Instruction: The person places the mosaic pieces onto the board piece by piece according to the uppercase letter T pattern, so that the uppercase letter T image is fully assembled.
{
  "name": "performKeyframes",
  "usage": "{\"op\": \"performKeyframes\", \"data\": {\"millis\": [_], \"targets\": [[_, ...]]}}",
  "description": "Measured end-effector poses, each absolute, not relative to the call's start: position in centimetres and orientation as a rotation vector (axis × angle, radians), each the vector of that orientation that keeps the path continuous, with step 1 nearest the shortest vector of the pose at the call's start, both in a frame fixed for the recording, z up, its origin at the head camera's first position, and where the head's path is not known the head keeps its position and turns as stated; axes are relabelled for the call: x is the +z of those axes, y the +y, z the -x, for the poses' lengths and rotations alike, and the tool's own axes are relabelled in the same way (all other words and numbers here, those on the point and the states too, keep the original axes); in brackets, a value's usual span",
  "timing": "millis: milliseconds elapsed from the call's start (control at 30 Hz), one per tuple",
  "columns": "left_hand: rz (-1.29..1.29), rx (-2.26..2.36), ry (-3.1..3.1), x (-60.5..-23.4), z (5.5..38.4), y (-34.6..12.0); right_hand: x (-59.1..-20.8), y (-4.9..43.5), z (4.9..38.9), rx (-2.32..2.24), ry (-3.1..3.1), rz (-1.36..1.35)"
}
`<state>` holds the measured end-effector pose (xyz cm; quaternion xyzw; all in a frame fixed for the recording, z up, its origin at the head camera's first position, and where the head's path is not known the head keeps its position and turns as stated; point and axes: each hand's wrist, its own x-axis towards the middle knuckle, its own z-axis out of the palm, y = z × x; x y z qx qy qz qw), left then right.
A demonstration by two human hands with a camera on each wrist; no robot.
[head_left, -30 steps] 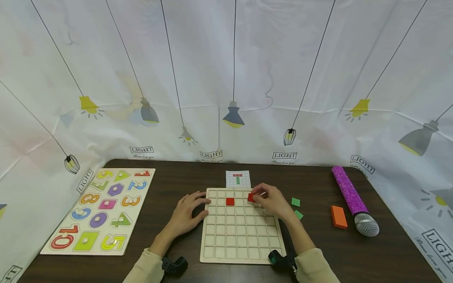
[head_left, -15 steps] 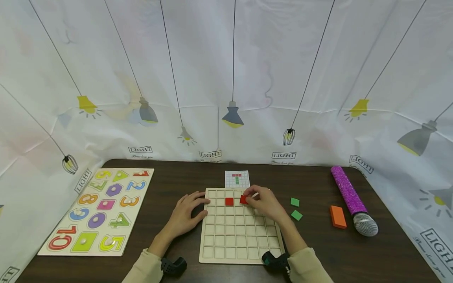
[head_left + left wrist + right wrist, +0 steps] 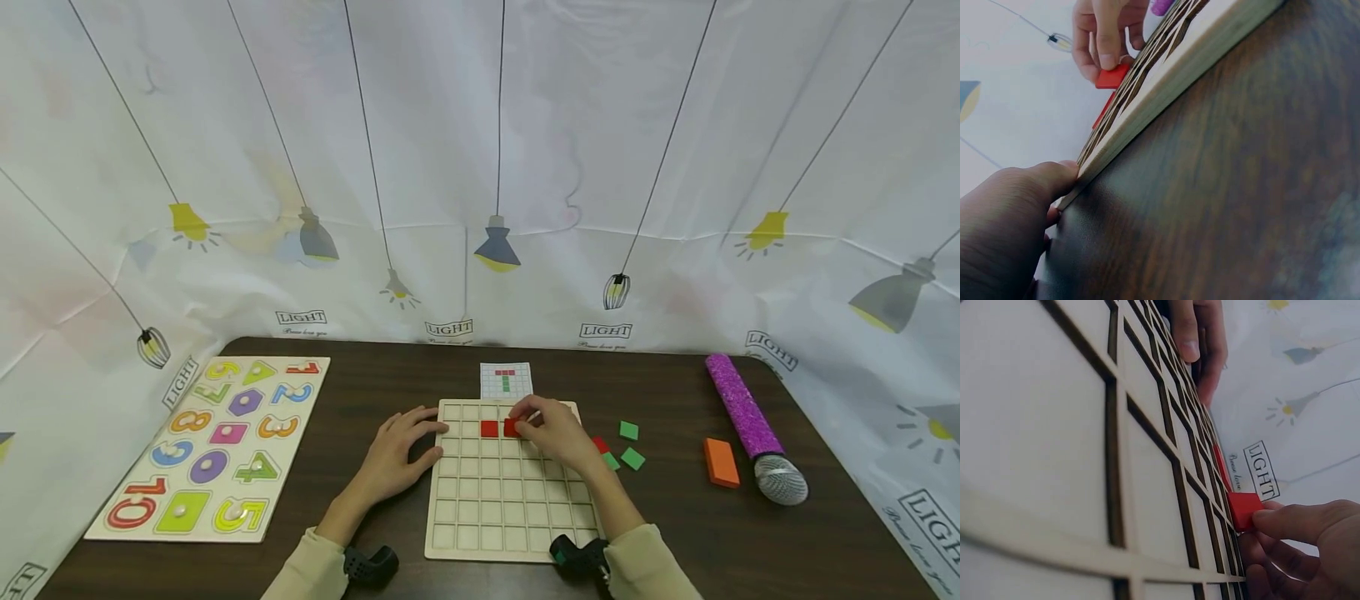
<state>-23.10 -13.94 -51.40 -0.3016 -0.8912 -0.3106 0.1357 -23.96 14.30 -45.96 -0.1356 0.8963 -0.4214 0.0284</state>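
Observation:
A pale wooden grid board (image 3: 491,512) lies in front of me, with one red square tile (image 3: 489,428) set in its second row from the top. My right hand (image 3: 553,432) pinches another red tile (image 3: 1242,509) between thumb and fingers. That tile is tilted over the cell just right of the set one. Against the board's left edge rests my left hand (image 3: 401,448), its fingers extended and its thumb (image 3: 1060,177) touching the rim. Behind the board, a printed card (image 3: 506,380) carries a T of red and green squares.
Right of the board lie green tiles (image 3: 628,430) and a red tile (image 3: 601,445), some partly behind my right forearm. Farther right are an orange block (image 3: 721,463) and a purple glitter microphone (image 3: 750,417). A number-and-shape puzzle board (image 3: 281,462) occupies the table's left.
My right hand has carried the red tile leftward over the board, up beside the set red tile. A red and a green tile now show past the right forearm. The left hand stays put.

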Motion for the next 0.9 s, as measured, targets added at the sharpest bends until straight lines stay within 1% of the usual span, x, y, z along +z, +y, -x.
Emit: {"op": "performKeyframes", "data": {"millis": [433, 633, 900], "targets": [[0.87, -0.894, -2.587, -51.4, 23.2, -13.9, -46.1, 14.3, 23.9, -1.073, 2.872, 0.636], [0.874, -0.896, -2.578, -51.5, 23.1, -13.9, -45.9, 15.0, 23.5, -1.164, 2.814, 0.656], [0.869, -0.9, -2.581, -51.5, 23.1, -13.9, -45.8, 17.4, 23.1, -1.188, 2.834, 0.581]]}}
